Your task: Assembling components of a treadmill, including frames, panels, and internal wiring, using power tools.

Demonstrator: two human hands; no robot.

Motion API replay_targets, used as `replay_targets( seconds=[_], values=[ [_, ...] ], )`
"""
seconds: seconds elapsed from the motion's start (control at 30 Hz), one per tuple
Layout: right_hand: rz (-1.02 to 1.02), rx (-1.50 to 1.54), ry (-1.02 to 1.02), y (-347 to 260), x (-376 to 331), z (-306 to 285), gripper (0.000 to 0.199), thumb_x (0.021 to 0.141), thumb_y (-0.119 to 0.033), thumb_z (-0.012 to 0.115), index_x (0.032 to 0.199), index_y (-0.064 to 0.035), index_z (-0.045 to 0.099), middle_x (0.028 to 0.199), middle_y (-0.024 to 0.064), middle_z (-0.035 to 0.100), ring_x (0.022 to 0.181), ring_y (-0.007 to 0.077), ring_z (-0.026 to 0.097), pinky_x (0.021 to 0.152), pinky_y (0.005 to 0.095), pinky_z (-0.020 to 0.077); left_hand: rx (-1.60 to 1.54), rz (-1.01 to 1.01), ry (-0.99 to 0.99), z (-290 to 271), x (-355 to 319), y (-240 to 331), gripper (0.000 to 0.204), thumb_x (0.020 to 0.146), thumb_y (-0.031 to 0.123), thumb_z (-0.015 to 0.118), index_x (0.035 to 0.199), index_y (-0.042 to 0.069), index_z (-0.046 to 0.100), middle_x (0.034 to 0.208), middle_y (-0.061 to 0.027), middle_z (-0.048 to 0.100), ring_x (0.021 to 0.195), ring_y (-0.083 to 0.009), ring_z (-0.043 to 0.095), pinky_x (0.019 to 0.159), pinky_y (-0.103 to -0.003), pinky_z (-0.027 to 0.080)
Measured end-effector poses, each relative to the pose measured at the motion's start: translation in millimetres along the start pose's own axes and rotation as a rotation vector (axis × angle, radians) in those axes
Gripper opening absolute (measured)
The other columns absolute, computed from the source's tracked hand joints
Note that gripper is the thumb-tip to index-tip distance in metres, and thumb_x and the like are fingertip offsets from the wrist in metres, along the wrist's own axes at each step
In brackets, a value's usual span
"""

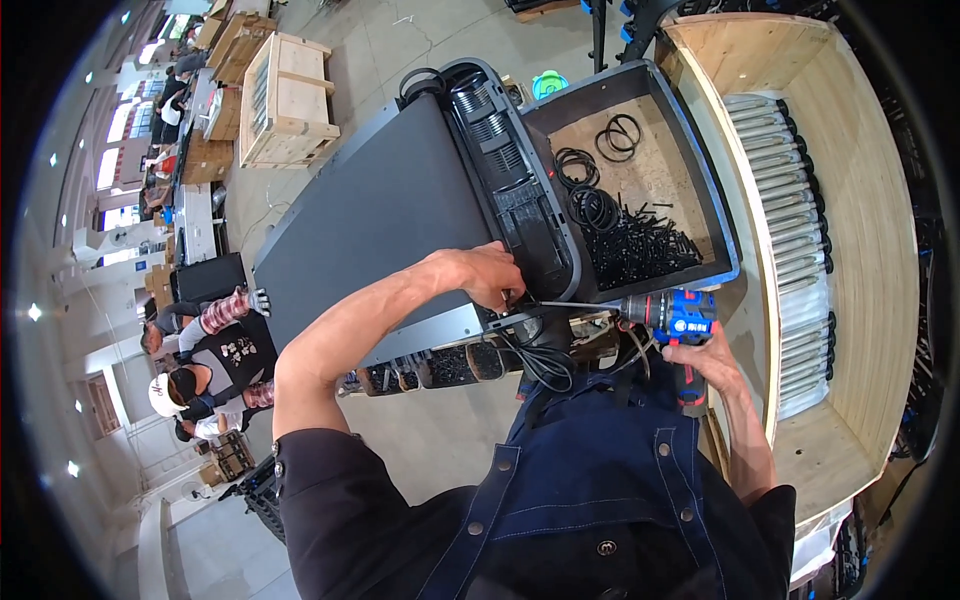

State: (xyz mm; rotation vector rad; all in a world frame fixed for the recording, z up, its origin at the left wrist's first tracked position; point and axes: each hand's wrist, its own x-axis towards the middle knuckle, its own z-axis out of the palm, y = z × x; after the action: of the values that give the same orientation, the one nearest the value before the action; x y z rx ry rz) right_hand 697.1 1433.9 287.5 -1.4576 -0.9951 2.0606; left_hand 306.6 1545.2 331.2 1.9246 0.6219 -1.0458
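Observation:
A treadmill base (395,190) with a wide black belt lies in front of me. Its uncovered motor compartment (535,225) runs along the right end. My left hand (490,277) is at the near corner of that compartment, fingers pinched together on something small that they hide. In my right hand (708,357) is a blue and black cordless drill (680,314), held level and pointing left. Its long thin bit (575,304) reaches to the corner by my left fingers; whether the tip touches anything is hidden. A bundle of black cable (545,362) hangs just below that corner.
Beyond the drill stands a dark tray (728,255) with black screws (640,245) and rubber belts (590,205). A wooden crate (765,330) holding metal tubes (785,230) is close on my right. Several people work at the far left, near another wooden crate (285,105).

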Motion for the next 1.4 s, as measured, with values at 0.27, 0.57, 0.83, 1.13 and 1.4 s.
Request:
replay_targets(
  seconds=[0.27,0.57,0.83,1.13,1.4],
  values=[
    [-0.048,-0.03,-0.1,-36.0,29.6,-5.2,0.039,0.07,-0.006,0.082,0.108,-0.0051,0.071,0.098,0.0034,0.075,0.089,0.0128,0.068,0.088,0.0315,0.0543,-0.014,0.073,0.049,4.7,2.3,-6.6,0.014,0.084,0.025,0.071,0.09,0.012,0.072,0.091,-0.0033,0.068,0.102,-0.0247,0.054,0.096,-0.041,0.033],
    [-0.158,-0.3,-0.135,-60.6,24.1,-1.3,0.047,0.064,-0.01,0.083,0.105,-0.0038,0.059,0.086,-0.0006,0.065,0.078,0.0097,0.059,0.075,0.029,0.0526,-0.011,0.093,0.059,2.8,-0.4,-8.5,0.015,0.087,0.026,0.07,0.094,0.014,0.074,0.093,-0.004,0.069,0.103,-0.0243,0.054,0.095,-0.041,0.032],
    [-0.044,-0.183,-0.152,-34.6,37.3,-10.4,0.063,0.065,-0.007,0.087,0.122,-0.008,0.061,0.102,-0.0009,0.068,0.095,0.0111,0.064,0.088,0.0316,0.0545,-0.015,0.065,0.02,-1.7,-2.3,-4.4,0.017,0.088,0.025,0.069,0.098,0.012,0.075,0.093,-0.0067,0.07,0.105,-0.0255,0.055,0.096,-0.042,0.032],
    [0.04,-0.218,-0.143,-46.1,45.9,-8.3,0.054,0.066,-0.01,0.089,0.116,-0.0106,0.067,0.099,-0.0013,0.07,0.092,0.0119,0.065,0.088,0.0338,0.0546,0.017,0.072,0.023,-0.1,-0.9,-7.1,0.02,0.087,0.027,0.069,0.099,0.012,0.075,0.091,-0.0079,0.07,0.107,-0.0268,0.057,0.1,-0.043,0.033],
    [0.101,-0.136,-0.148,-69.8,45.9,5.5,0.043,0.07,-0.009,0.086,0.11,-0.0085,0.069,0.093,0.0009,0.071,0.08,0.0127,0.066,0.074,0.0312,0.0562,-0.018,0.058,0.025,5.3,0.7,-13.6,0.032,0.087,0.031,0.074,0.113,0.012,0.071,0.101,-0.0083,0.069,0.112,-0.0283,0.055,0.105,-0.042,0.033]
  ],
)
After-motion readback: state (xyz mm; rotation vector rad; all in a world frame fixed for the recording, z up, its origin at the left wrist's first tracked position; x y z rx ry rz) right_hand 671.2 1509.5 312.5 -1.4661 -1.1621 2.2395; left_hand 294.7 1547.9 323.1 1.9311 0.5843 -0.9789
